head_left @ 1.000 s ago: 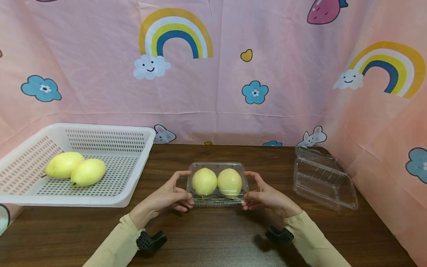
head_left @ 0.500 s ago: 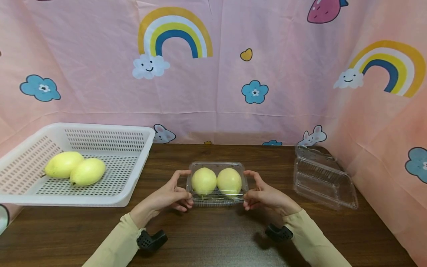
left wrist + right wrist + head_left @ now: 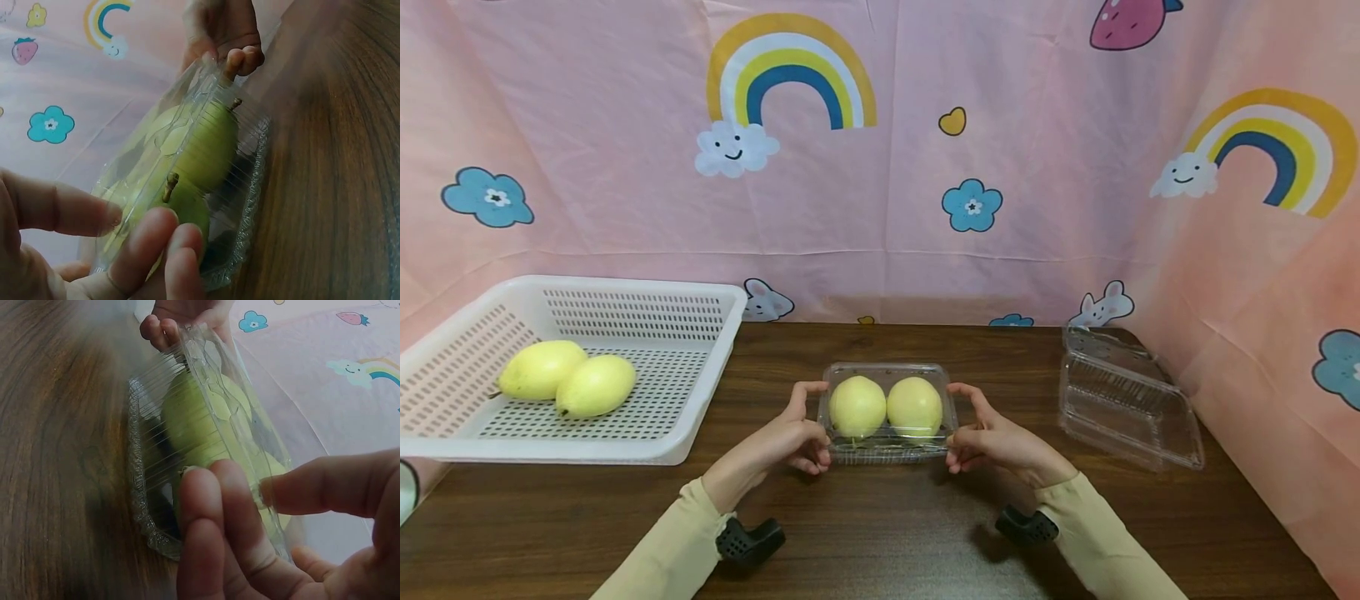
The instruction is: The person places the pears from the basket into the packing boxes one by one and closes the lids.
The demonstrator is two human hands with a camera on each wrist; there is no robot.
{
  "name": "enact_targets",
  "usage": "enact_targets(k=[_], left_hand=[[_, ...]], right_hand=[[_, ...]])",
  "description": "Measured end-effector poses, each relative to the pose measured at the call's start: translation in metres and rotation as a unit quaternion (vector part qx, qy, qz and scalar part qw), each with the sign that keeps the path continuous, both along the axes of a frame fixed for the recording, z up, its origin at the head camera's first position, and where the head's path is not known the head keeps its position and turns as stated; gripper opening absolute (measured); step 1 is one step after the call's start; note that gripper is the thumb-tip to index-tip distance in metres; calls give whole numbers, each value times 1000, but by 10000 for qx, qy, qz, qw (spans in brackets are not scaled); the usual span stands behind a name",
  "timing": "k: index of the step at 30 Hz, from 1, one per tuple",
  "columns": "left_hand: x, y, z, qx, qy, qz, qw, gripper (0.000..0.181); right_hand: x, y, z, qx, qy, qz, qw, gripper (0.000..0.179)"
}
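A see-through plastic clamshell box (image 3: pixel 887 456) rests on the table with its lid down, and two yellow-green pears, a left one (image 3: pixel 857 407) and a right one (image 3: pixel 914 407), sit side by side inside. My left hand (image 3: pixel 792 437) pinches its left front corner between thumb and fingers, the index finger reaching up along the side. At the right front corner my right hand (image 3: pixel 1000 442) does the same. Both wrist views show thumb and fingertips on the lidded rim, and the pear stems (image 3: pixel 170 186) face the front wall (image 3: pixel 169 444).
A white perforated basket (image 3: pixel 550 451) stands at the left, holding a rear pear (image 3: pixel 542 371) and a front pear (image 3: pixel 597 386). A second clamshell box (image 3: pixel 1123 400) lies open at the right. A pink printed cloth (image 3: pixel 880 283) hangs behind the brown table (image 3: pixel 895 542).
My left wrist has shifted slightly right and its thumb has moved a little at the corner. The right hand and the box have stayed almost still.
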State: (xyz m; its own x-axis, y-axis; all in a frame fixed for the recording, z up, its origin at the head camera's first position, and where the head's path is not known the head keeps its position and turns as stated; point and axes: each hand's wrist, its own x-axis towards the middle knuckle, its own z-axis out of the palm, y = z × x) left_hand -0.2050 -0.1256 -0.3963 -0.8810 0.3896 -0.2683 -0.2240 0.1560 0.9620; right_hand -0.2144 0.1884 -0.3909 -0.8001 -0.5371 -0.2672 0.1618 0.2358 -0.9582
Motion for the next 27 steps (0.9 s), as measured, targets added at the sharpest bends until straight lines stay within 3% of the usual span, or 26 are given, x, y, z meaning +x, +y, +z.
enact_targets(k=[12, 21, 27], left_hand=[[1, -1, 4, -17, -28, -139, 9999, 83], [-1, -12, -1, 371, 8, -723, 9967, 80], [-1, -17, -2, 452, 86, -905, 9948, 78]], right_hand=[[2, 1, 1, -16, 49, 11, 10000, 75], [1, 3, -2, -144, -50, 48, 9999, 75], [0, 6, -2, -259, -21, 272, 9993, 73]])
